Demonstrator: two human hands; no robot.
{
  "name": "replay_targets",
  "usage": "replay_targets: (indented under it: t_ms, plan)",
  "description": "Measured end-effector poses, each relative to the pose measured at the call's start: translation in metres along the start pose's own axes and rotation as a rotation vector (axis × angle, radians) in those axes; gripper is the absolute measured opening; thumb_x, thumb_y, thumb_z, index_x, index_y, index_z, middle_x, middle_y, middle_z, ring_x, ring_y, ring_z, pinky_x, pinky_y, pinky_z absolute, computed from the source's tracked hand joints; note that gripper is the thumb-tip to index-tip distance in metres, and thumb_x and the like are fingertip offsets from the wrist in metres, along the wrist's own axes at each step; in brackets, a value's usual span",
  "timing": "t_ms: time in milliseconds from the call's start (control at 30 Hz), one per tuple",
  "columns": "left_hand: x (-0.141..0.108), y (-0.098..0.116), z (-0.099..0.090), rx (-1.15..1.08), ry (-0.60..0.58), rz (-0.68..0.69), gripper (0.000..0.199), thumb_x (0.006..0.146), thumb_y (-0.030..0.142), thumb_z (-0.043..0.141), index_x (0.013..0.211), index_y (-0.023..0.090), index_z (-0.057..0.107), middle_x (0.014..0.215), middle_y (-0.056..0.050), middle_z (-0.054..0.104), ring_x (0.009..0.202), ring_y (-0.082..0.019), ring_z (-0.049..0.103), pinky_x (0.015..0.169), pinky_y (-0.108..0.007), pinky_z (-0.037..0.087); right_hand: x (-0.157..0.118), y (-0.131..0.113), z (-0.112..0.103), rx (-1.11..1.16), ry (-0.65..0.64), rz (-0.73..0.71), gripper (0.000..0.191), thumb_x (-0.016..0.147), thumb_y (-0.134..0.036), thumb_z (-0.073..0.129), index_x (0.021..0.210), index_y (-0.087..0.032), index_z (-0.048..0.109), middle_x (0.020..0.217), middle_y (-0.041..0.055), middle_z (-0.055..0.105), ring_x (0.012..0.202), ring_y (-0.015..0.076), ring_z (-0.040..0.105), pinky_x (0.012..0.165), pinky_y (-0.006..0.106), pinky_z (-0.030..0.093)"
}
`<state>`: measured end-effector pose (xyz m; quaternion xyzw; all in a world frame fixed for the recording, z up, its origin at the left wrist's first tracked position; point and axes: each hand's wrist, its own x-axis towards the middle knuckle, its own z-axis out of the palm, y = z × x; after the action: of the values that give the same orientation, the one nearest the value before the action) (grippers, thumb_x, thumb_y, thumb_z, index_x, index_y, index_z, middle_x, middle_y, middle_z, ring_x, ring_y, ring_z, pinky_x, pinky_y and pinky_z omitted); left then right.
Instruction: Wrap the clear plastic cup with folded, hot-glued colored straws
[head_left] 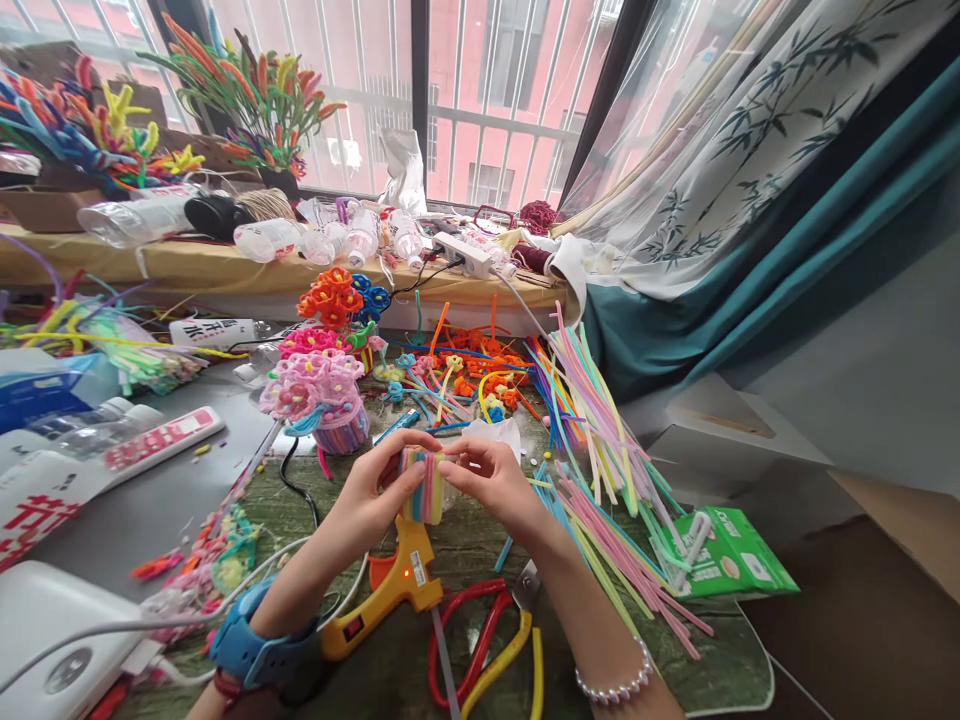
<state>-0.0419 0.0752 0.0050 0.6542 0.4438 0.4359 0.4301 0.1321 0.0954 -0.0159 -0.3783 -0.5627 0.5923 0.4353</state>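
Observation:
Both hands hold a small striped cup shape made of pastel pipe cleaners, upright above the table. My left hand has its thumb across the front and its fingers around the left side. The fingertips of my right hand pinch its right edge. Just below lies a yellow hot glue gun with a small light glowing on it. Red-handled scissors and yellow-handled pliers lie between the forearms. Behind the left hand stands a striped pot of pink pipe-cleaner flowers.
Loose pipe cleaners are strewn at the right, beside a green packet. Orange and blue pieces lie behind the hands. A white device with cables sits at front left. Plastic bottles line the windowsill.

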Motion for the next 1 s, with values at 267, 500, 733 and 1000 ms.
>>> replay_targets:
  t_ms: [267,500,733,1000]
  plan:
    - [0.000,-0.012,0.001,0.073,-0.003,0.055,0.027,0.090,0.040,0.056,0.104,0.018,0.064,0.085,-0.003,0.064,0.067,-0.014,0.052,0.062,-0.024,0.040,0.001,0.007,0.000,0.042,0.020,-0.037,0.028,0.069,-0.043,0.076,0.076,-0.018,0.066,0.065,-0.0032,0.055,0.057,0.0100,0.048,0.056,0.024,0.039]
    - [0.001,-0.012,0.000,0.056,-0.015,0.058,0.026,0.090,0.040,0.056,0.102,0.019,0.063,0.089,-0.003,0.065,0.068,-0.015,0.051,0.063,-0.025,0.039,0.002,0.007,-0.001,0.025,0.033,-0.053,0.028,0.070,-0.044,0.075,0.076,-0.018,0.067,0.067,-0.0009,0.058,0.063,0.0129,0.053,0.057,0.025,0.042]
    - [0.000,-0.008,0.002,0.082,-0.012,0.066,0.025,0.090,0.038,0.055,0.103,0.018,0.063,0.090,-0.005,0.066,0.069,-0.015,0.053,0.062,-0.025,0.040,0.003,0.010,-0.002,0.022,0.038,-0.047,0.028,0.068,-0.044,0.076,0.074,-0.019,0.065,0.065,-0.0020,0.058,0.059,0.0119,0.053,0.056,0.025,0.042]
    - [-0.001,-0.005,0.001,0.093,-0.013,0.047,0.025,0.090,0.037,0.055,0.104,0.018,0.064,0.088,-0.004,0.064,0.070,-0.015,0.052,0.063,-0.026,0.040,0.002,0.011,-0.002,0.040,0.036,-0.060,0.022,0.069,-0.037,0.076,0.075,-0.018,0.066,0.065,-0.0029,0.057,0.058,0.0104,0.051,0.056,0.024,0.041]
